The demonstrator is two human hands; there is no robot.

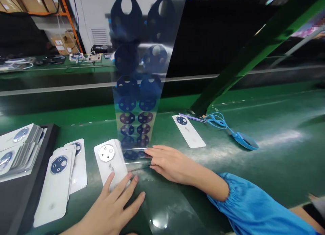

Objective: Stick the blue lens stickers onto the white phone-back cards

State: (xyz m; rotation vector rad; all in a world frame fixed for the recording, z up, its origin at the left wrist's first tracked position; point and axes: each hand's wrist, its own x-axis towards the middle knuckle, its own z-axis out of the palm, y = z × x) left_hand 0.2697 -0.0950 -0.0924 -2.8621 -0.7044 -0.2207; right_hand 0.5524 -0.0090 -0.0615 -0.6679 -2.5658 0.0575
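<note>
A long clear film strip (113, 103) hangs down to the bench, with dark blue octagonal stickers (127, 118) in two columns, each with round holes. My right hand (170, 164), fingers together, closes on the strip's right edge near its lower end, beside the lowest stickers. My left hand (114, 204) lies with fingers spread on the lower part of a small stack of white phone back covers (103, 167). The top cover carries a white octagonal camera area (106, 153) with round holes. Part of that stack is hidden under my fingers.
White covers with blue octagons (54, 191) lie fanned at left, beside a black tray (48, 154) of stacked covers. Another cover (190, 133) lies right of the strip, near purple tweezers (191, 117) and a blue coiled-cord wrist strap (245, 141). A green post (228, 72) slants up behind.
</note>
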